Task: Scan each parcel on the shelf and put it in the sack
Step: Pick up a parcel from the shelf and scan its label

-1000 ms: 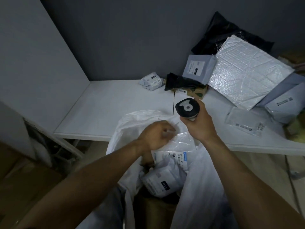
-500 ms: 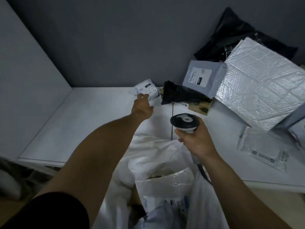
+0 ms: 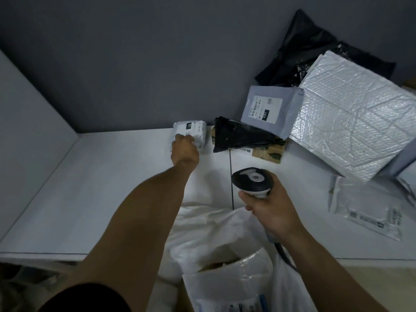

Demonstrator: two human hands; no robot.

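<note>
A small white parcel (image 3: 193,129) with a black label lies at the back of the white shelf (image 3: 90,181), against the grey wall. My left hand (image 3: 184,150) is stretched out to it, fingers closed over its near edge. My right hand (image 3: 270,210) holds a black and white barcode scanner (image 3: 253,181) upright above the shelf's front, its cable trailing down. The white sack (image 3: 216,235) gapes open below the shelf edge, with bubble-wrapped and labelled parcels (image 3: 234,287) inside.
To the right on the shelf lie a black bag parcel (image 3: 240,136) on a brown carton (image 3: 269,152), a grey mailer (image 3: 270,109), a large bubble mailer (image 3: 351,118), a big black bag (image 3: 315,48) and a flat clear mailer (image 3: 369,210). A white side panel (image 3: 29,109) closes the left.
My left hand left the sack, reached across the shelf and has now closed on the small white parcel. The right hand with the scanner stayed roughly in place.
</note>
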